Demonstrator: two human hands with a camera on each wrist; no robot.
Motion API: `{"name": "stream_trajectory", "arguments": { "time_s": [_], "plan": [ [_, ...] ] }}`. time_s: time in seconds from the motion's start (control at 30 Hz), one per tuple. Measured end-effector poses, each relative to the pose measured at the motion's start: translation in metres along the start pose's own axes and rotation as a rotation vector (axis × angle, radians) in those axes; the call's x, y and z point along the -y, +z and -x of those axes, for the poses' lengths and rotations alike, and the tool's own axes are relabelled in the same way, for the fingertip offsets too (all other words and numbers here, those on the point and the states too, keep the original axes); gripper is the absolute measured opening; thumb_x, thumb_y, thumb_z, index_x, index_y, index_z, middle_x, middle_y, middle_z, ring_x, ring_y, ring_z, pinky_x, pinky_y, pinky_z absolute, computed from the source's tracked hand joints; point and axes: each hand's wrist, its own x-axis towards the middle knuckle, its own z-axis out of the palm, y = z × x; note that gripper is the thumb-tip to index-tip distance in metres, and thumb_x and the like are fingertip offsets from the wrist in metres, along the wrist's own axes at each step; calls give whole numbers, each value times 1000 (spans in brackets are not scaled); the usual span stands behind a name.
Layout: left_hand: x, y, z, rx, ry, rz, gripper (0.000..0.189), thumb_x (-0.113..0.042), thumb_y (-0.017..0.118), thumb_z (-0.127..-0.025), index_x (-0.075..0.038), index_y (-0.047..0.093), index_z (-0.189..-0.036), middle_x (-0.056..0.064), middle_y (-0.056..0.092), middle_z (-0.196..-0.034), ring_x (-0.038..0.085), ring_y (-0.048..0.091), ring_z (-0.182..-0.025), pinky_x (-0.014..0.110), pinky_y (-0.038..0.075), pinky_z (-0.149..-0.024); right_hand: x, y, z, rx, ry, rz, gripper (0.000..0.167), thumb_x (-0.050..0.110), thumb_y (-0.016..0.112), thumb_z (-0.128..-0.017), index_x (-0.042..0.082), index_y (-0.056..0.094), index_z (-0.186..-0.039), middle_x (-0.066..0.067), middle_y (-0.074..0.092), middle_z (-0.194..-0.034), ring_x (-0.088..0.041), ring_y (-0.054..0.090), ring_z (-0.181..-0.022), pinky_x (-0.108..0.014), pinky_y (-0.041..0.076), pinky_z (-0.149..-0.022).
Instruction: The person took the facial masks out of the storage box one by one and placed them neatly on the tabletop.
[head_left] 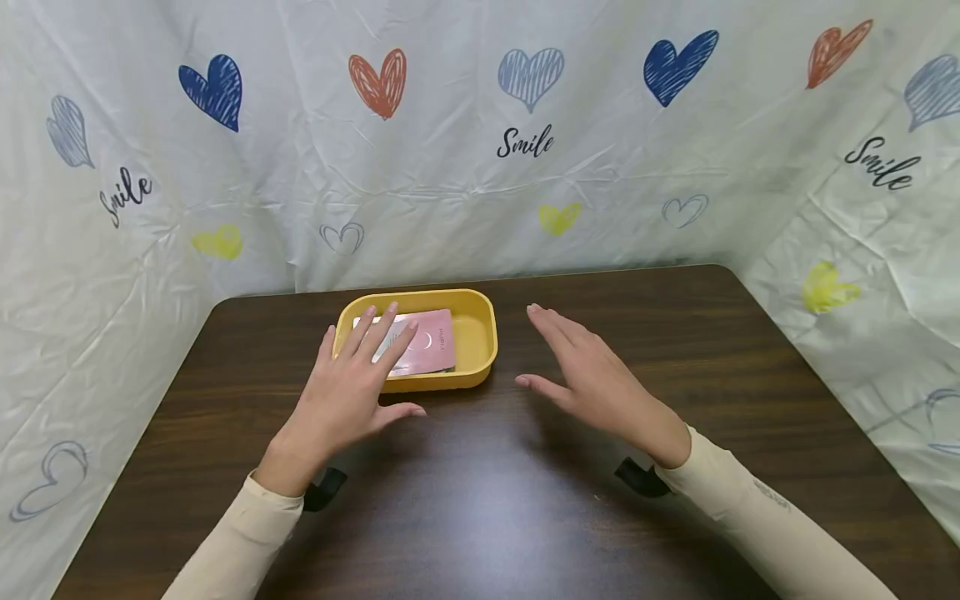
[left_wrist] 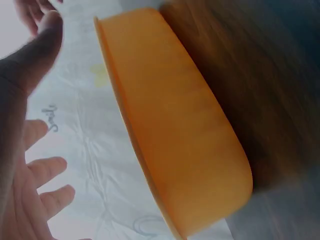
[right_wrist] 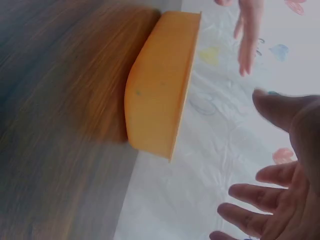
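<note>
Partly beneath the spread left hand [head_left: 341, 396] and left of the right hand [head_left: 603, 379], also spread, the yellow tray [head_left: 474, 333] is holding a pink packet [head_left: 433, 343], and steady handling is probably calling for both empty palms meeting opposite walls evenly

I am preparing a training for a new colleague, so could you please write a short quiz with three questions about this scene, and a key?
1. In the head view, which of the two hands partly covers the yellow tray?
2. Fill in: the pink packet lies ____ the tray.
3. Which word is printed on the white backdrop? A) Hello B) Smile C) Welcome

Key:
1. The left hand.
2. Inside.
3. B.
</note>
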Motion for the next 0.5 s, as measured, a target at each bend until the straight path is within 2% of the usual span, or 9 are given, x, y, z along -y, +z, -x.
{"name": "stream_trajectory", "arguments": {
  "time_s": [0.13, 0.23, 0.37, 0.5],
  "plan": [
    [9, -1, 2, 2, -5, 8, 109, -71, 76, -73, -22, 34, -160, 11, 28, -166, 36, 29, -151, 73, 34, -106, -1, -1, -5, -23, 32, -104, 83, 39, 75, -92, 12, 33, -158, -10, 44, -157, -29, 43, -143, -52, 38, -113],
    [18, -2, 4, -7, -16, 45, 108, -65, 81, -72, -21, 34, -159, 12, 30, -165, 37, 34, -147, 72, 38, -103, -3, 0, -10, -59, 4, -158, 79, 32, 77, -91, 10, 39, -156, -11, 49, -152, -29, 47, -139, -49, 41, -112],
    [30, -1, 6, -48, -34, 146, 108, -52, 87, -70, -19, 35, -159, 13, 36, -161, 40, 46, -138, 66, 45, -99, -5, 1, -16, -92, -34, -251, 73, 24, 79, -90, 7, 44, -152, -9, 55, -146, -26, 59, -128, -45, 48, -106],
    [40, 2, 9, -73, -72, 245, 104, -36, 92, -70, -17, 39, -157, 14, 41, -158, 43, 51, -130, 58, 51, -93, -5, 1, -21, -84, -12, -358, 70, 19, 79, -90, 7, 45, -151, -7, 59, -140, -24, 68, -115, -42, 54, -98]
  ]
}}
